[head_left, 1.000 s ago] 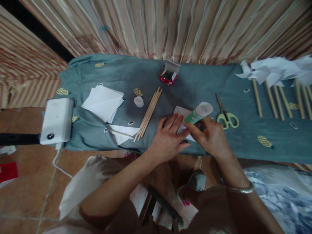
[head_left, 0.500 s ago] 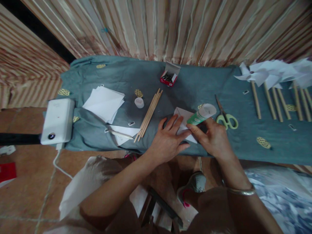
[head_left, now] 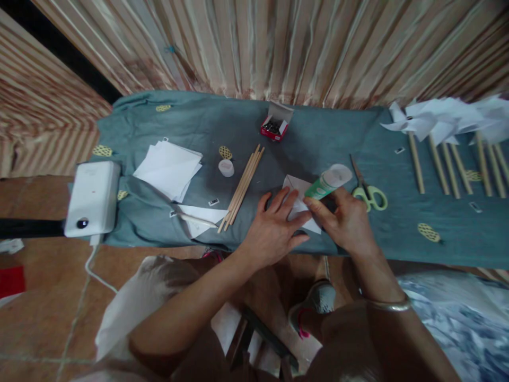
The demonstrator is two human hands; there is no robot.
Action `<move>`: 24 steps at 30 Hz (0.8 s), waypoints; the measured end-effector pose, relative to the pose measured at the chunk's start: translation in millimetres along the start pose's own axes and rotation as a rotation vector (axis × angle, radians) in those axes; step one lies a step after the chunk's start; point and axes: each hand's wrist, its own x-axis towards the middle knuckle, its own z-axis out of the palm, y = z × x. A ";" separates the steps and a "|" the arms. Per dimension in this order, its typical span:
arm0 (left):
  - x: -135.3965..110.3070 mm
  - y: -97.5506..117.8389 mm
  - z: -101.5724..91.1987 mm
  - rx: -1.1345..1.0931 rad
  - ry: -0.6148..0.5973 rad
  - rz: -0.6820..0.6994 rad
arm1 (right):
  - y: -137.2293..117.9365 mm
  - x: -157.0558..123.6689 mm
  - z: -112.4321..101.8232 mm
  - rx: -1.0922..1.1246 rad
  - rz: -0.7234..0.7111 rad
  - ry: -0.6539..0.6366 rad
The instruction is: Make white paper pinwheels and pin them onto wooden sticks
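Observation:
My left hand [head_left: 274, 228] lies with fingers spread over a folded piece of white paper [head_left: 293, 183], holding it against the cloth. In my right hand [head_left: 345, 220] is a green and white glue stick [head_left: 326, 183], gripped near its lower end and tilted over the paper. Its tip is hidden by my fingers, so I cannot tell whether it touches. A white round cap [head_left: 226, 168] lies left of the hands. Just right of my right hand rest scissors [head_left: 369, 195] with light green handles.
Wooden sticks [head_left: 242, 185] lie beside my left hand. Farther left are a pile of white paper [head_left: 169, 170] and a white pencil [head_left: 196, 219] on a paper scrap. An opened red box [head_left: 273, 129] holds small dark pieces. Several paper pinwheels [head_left: 445, 119] lie at the right.
The glue stick in my right hand has shifted very slightly and its upper end sits a little higher. My left hand stays in place on the paper.

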 end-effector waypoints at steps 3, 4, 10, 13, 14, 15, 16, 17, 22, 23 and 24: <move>0.0 -0.1 0.0 -0.005 0.007 0.001 | -0.3 1.0 1.3 0.006 0.000 0.007; 0.0 -0.1 0.0 -0.004 0.009 0.002 | -0.7 1.3 1.7 0.010 0.000 0.006; 0.3 0.2 -0.2 0.002 0.007 0.001 | -3.9 2.7 2.6 0.038 0.005 -0.010; 0.2 0.3 -0.2 0.006 0.006 0.001 | -5.1 2.7 3.1 0.046 0.000 -0.024; 0.2 0.3 -0.2 0.008 0.007 0.001 | -5.4 2.5 3.2 0.045 0.000 -0.031; 0.3 0.3 -0.1 0.009 0.008 0.000 | -5.5 2.3 3.3 0.043 0.000 -0.036; 0.3 0.3 0.1 0.009 0.010 0.000 | -5.7 2.0 3.3 0.040 -0.001 -0.040; 0.4 0.2 0.2 0.010 0.012 0.000 | -5.9 1.7 3.3 0.039 -0.004 -0.043; 0.8 -0.6 1.7 0.014 0.009 0.008 | -7.7 -0.4 2.4 0.057 -0.024 -0.059; 0.8 -0.7 2.0 0.016 0.008 0.009 | -8.2 -0.9 2.1 0.058 -0.029 -0.059; 0.8 -0.9 2.2 0.018 0.009 0.011 | -8.7 -1.4 1.8 0.058 -0.033 -0.058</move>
